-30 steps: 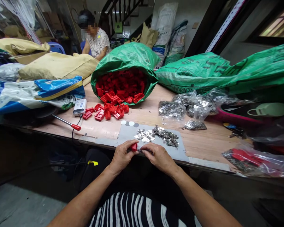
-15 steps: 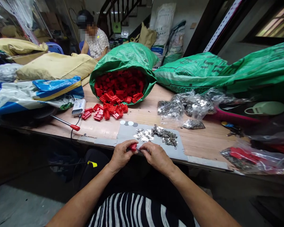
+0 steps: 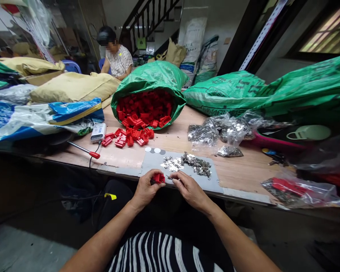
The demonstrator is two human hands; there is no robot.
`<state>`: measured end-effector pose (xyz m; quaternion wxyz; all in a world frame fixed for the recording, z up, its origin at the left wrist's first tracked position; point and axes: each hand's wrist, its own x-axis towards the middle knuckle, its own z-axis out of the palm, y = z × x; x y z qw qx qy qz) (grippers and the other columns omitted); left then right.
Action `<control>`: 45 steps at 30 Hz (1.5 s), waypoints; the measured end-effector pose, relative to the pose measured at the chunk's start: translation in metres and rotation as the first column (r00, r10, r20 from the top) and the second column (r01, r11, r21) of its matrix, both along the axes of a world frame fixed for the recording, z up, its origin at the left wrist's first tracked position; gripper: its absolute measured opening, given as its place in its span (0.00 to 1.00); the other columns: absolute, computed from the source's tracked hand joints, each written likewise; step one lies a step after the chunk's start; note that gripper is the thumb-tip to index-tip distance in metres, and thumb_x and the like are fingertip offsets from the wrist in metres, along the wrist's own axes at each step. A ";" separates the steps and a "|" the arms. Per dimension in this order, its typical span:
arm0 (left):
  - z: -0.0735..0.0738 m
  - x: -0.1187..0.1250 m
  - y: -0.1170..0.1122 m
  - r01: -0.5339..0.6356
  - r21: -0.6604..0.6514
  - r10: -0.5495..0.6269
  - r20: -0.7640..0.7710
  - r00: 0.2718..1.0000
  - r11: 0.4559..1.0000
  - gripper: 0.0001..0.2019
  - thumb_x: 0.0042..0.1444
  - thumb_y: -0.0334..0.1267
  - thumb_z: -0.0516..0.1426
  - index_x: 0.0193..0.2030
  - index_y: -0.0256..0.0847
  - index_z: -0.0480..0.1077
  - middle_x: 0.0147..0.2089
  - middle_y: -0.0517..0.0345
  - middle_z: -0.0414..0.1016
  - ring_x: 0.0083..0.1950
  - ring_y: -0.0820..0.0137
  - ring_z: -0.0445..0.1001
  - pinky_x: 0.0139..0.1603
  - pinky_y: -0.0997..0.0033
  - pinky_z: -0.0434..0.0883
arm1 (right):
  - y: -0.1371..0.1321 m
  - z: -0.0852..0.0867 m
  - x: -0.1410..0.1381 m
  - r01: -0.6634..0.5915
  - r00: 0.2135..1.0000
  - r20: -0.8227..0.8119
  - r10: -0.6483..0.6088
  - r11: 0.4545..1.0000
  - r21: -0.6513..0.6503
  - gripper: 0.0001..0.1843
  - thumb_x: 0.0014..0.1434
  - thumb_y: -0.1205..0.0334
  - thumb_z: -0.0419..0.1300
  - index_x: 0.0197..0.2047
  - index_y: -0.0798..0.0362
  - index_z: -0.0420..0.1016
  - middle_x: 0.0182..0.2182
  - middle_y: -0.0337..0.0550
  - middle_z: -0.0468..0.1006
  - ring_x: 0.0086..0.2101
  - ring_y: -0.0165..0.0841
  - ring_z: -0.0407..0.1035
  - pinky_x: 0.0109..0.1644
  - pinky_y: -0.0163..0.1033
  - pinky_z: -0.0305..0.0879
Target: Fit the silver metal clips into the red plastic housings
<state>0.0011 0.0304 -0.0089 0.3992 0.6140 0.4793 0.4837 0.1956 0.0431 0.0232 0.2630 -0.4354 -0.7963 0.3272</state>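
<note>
My left hand (image 3: 146, 189) pinches a small red plastic piece (image 3: 159, 177) at the near edge of the wooden table (image 3: 243, 172). My right hand (image 3: 188, 188) is closed on a thin metal piece (image 3: 170, 177) whose tip points at the red piece. Just beyond my hands, a pile of small shiny metal parts (image 3: 187, 163) lies on a grey mat (image 3: 158, 158). More red pieces (image 3: 129, 136) spill from an open green sack (image 3: 151, 81) farther back.
Clear bags of metal parts (image 3: 223, 130) lie to the right, and a bag with red pieces (image 3: 294, 189) at the right edge. A red-handled tool (image 3: 85, 150), a white device (image 3: 98, 131) and sacks (image 3: 42, 117) sit left. Another person (image 3: 116, 56) sits behind.
The hands stay together at the table edge. The red piece has turned in my left fingers and shows more. The camera tilted slightly.
</note>
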 end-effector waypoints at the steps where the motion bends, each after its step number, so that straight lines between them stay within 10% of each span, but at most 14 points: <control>1: 0.003 0.002 -0.003 -0.006 -0.023 0.007 0.053 0.999 1.000 0.13 0.48 0.34 0.64 0.42 0.42 0.71 0.39 0.58 0.77 0.40 0.69 0.75 0.46 0.69 0.70 | -0.003 0.001 0.002 -0.003 1.000 -0.018 0.003 1.000 -0.026 0.11 0.66 0.62 0.48 0.45 0.51 0.69 0.37 0.44 0.75 0.38 0.33 0.69 0.45 0.39 0.64; 7: 0.022 0.012 -0.015 0.204 -0.348 0.087 0.662 0.744 0.915 0.11 0.51 0.40 0.64 0.34 0.40 0.66 0.36 0.58 0.77 0.42 0.69 0.77 0.49 0.68 0.69 | -0.021 0.011 0.004 -0.096 0.990 -0.125 0.071 0.973 -0.208 0.22 0.67 0.59 0.47 0.63 0.51 0.56 0.23 0.32 0.67 0.25 0.28 0.63 0.36 0.34 0.62; 13: 0.023 0.013 -0.023 0.426 -0.436 0.231 0.862 0.452 0.793 0.09 0.51 0.37 0.64 0.29 0.37 0.68 0.31 0.59 0.76 0.36 0.72 0.77 0.49 0.68 0.72 | -0.024 0.015 -0.003 -0.132 0.989 -0.098 0.113 0.970 -0.206 0.23 0.67 0.55 0.48 0.63 0.51 0.61 0.22 0.33 0.67 0.24 0.28 0.63 0.31 0.33 0.60; 21: 0.023 0.018 -0.028 0.466 -0.481 0.312 0.864 0.394 0.742 0.07 0.58 0.38 0.59 0.34 0.35 0.73 0.35 0.54 0.79 0.39 0.69 0.79 0.59 0.58 0.70 | -0.025 0.015 -0.006 -0.086 0.992 -0.100 0.079 0.994 -0.068 0.19 0.67 0.52 0.48 0.55 0.48 0.70 0.37 0.44 0.78 0.39 0.36 0.73 0.47 0.39 0.66; 25: 0.022 0.021 -0.029 0.487 -0.456 0.303 0.882 0.361 0.745 0.07 0.55 0.37 0.61 0.34 0.35 0.72 0.37 0.53 0.79 0.42 0.67 0.79 0.61 0.58 0.68 | -0.024 0.005 -0.007 -0.032 0.984 -0.180 0.007 0.991 -0.132 0.20 0.67 0.50 0.46 0.49 0.50 0.74 0.34 0.43 0.77 0.32 0.32 0.70 0.37 0.35 0.66; 29: 0.021 0.018 -0.033 0.436 -0.426 0.217 0.865 0.452 0.792 0.11 0.51 0.38 0.65 0.28 0.37 0.67 0.33 0.58 0.77 0.39 0.70 0.78 0.57 0.62 0.69 | -0.024 -0.003 -0.004 -0.029 0.980 -0.199 -0.022 0.968 -0.251 0.23 0.67 0.48 0.46 0.51 0.52 0.74 0.21 0.36 0.66 0.22 0.28 0.59 0.26 0.33 0.58; 36: -0.024 0.007 -0.030 0.204 -0.465 -0.092 0.251 0.963 0.861 0.12 0.45 0.42 0.65 0.26 0.38 0.68 0.27 0.59 0.74 0.28 0.70 0.72 0.33 0.70 0.70 | -0.030 -0.011 0.009 -0.012 0.991 -0.134 -0.027 0.959 -0.282 0.22 0.67 0.49 0.46 0.52 0.52 0.73 0.21 0.34 0.61 0.23 0.27 0.57 0.29 0.33 0.56; 41: -0.045 0.004 -0.025 0.085 -0.380 -0.166 -0.185 0.969 0.921 0.21 0.38 0.37 0.67 0.43 0.41 0.76 0.38 0.53 0.79 0.42 0.60 0.76 0.44 0.64 0.71 | -0.034 -0.017 0.017 0.024 0.991 -0.119 -0.060 0.960 -0.281 0.22 0.67 0.49 0.46 0.51 0.53 0.73 0.22 0.35 0.63 0.24 0.28 0.58 0.29 0.33 0.57; 45: 0.000 0.010 -0.037 0.444 -0.364 -0.507 -0.093 0.857 0.819 0.22 0.48 0.44 0.63 0.51 0.44 0.75 0.50 0.51 0.78 0.48 0.60 0.76 0.52 0.63 0.69 | -0.034 -0.019 0.025 0.074 0.990 -0.097 -0.104 0.959 -0.274 0.22 0.66 0.49 0.48 0.52 0.53 0.74 0.24 0.37 0.68 0.25 0.29 0.61 0.32 0.34 0.60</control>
